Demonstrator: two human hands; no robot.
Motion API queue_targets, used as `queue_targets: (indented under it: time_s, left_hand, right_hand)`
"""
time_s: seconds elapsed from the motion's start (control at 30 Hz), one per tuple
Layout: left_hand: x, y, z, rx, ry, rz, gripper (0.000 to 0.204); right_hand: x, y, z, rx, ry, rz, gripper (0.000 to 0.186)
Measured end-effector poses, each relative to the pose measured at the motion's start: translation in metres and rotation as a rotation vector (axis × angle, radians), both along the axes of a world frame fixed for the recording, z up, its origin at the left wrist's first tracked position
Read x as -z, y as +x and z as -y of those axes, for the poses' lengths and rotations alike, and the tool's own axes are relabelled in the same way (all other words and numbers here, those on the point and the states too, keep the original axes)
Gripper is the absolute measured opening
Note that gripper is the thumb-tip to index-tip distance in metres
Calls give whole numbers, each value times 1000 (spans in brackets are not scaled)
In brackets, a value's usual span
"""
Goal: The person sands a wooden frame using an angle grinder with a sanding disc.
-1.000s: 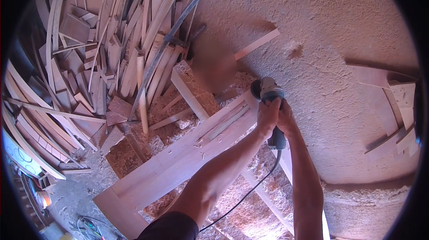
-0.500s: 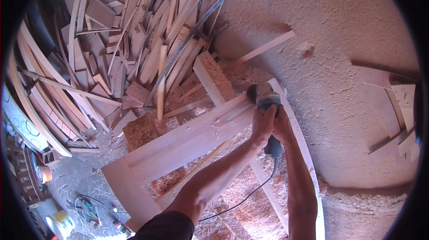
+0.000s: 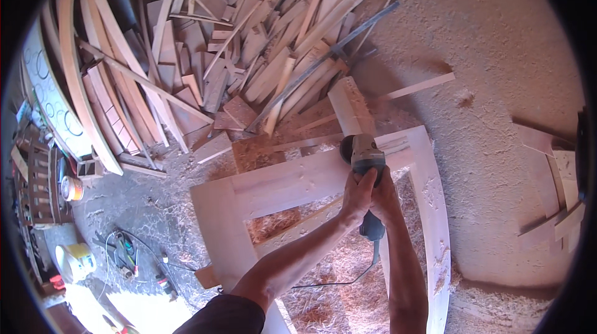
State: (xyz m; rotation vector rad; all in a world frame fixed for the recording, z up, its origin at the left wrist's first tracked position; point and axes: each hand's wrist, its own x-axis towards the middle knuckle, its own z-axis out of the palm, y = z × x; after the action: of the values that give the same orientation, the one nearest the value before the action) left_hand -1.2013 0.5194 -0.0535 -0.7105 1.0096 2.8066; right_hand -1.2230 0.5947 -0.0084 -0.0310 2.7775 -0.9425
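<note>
No words, numbers or signs can be read anywhere in this view. Toward the left edge, a white bucket point(image 3: 70, 264) has a patch of yellow on its side, and above it a small white tub point(image 3: 71, 188) has an orange band; any print on either is too small and blurred to make out.

Pale pinkish wooden frame point(image 3: 280, 180), grey and dark teal angle grinder point(image 3: 365, 155)
Over the frame runs the grinder's black cable point(image 3: 333, 285); within its opening, reddish-tan shavings point(image 3: 320, 312). Beyond the frame, tan and pinkish-brown offcuts point(image 3: 267, 35) with a blue-grey bar point(image 3: 367, 25). Left of the frame, a white-and-yellow bucket point(image 3: 76, 260), an orange-and-white tub point(image 3: 72, 188) and a pale bluish panel point(image 3: 53, 94) patterned with dark rings.
</note>
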Motion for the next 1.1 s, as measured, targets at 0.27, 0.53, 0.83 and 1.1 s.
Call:
queue_targets:
  time_s: [0.27,0.53,0.83,1.1]
  left_hand:
    - [11,65,50,-102,-54,69,44]
    - [19,123,128,-124,-21,3,43]
    - [36,168,211,-357,-20,-111,38]
    - [26,205,244,-405,53,-108,36]
  right_hand:
    - [1,62,60,-63,-67,44,74]
    - [6,107,132,-167,-99,101,79]
    - [7,142,226,-354,-30,138,76]
    - [1,168,260,-397,-34,208,79]
